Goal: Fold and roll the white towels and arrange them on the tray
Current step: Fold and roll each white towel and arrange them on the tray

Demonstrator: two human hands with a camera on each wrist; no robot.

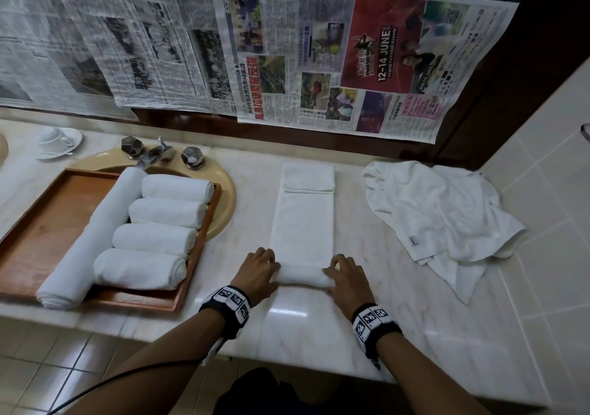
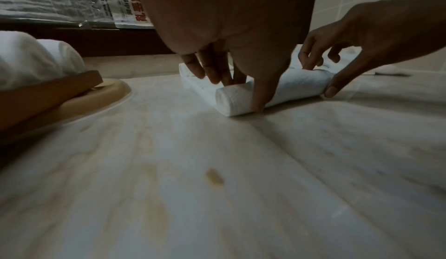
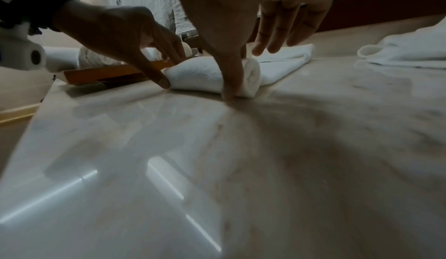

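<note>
1. Newspaper sheets [image 1: 287,47] are hanging across the far wall, above a pale marble counter [image 1: 319,318] that is running from left to right.
2. A crumpled white towel [image 1: 447,210] is lying in a heap on the counter at the far right, well apart from both hands.
3. A wooden tray [image 1: 41,232] is sitting on the left, partly over a beige sink [image 1: 228,197]; it is carrying one long rolled towel [image 1: 92,235] lying near to far, with four short rolled towels [image 1: 153,239] stacked in a row just to its right.
4. A folded white towel [image 1: 303,219] is stretching as a narrow strip from near to far in the middle of the counter, its near end already wound into a small roll [image 1: 303,275].
5. The left hand [image 1: 258,274] is curling over the left end of the roll, thumb at the near side touching the counter and fingers over the top, gripping it.
6. The right hand [image 1: 346,282] is holding the right end the same way, thumb pressing the near side and fingers arching over the top.
7. A faucet with two faceted knobs [image 1: 159,154] is standing at the sink's far edge, and a cup on a saucer [image 1: 57,141] is sitting at the far left.
8. The tray is hiding most of the sink basin, and the wrist views are dim and blurred.
</note>
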